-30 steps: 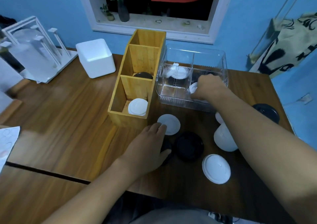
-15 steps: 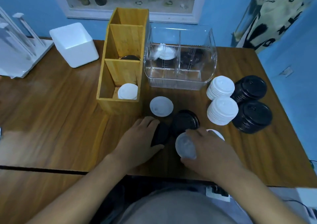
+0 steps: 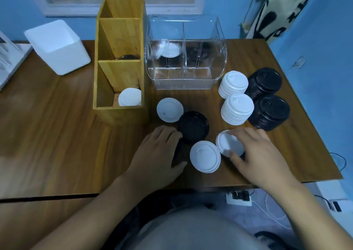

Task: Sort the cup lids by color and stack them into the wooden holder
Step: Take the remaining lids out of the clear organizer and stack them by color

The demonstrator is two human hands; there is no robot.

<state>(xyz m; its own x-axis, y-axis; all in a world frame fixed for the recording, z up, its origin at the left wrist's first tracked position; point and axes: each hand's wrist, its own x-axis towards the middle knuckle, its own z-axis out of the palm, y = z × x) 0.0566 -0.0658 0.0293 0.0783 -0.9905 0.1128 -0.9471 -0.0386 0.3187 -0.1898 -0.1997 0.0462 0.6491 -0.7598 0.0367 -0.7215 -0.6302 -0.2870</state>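
Note:
The wooden holder has white lids in its near compartment and a black lid in the middle one. Loose on the table lie a white lid, a black lid and another white lid. My left hand rests on a black lid, mostly hidden beneath it. My right hand grips a tilted white lid by its edges. Two white stacks and two black stacks stand at the right.
A clear plastic organizer behind the lids holds a white lid and dark lids. A white foam box stands at the back left. The table's near edge runs just below my hands; a power strip lies on the floor.
My right hand came back from the clear organizer, set a white lid down at the front, and now holds the tilted white lid to its right. My left hand stayed on the black lid.

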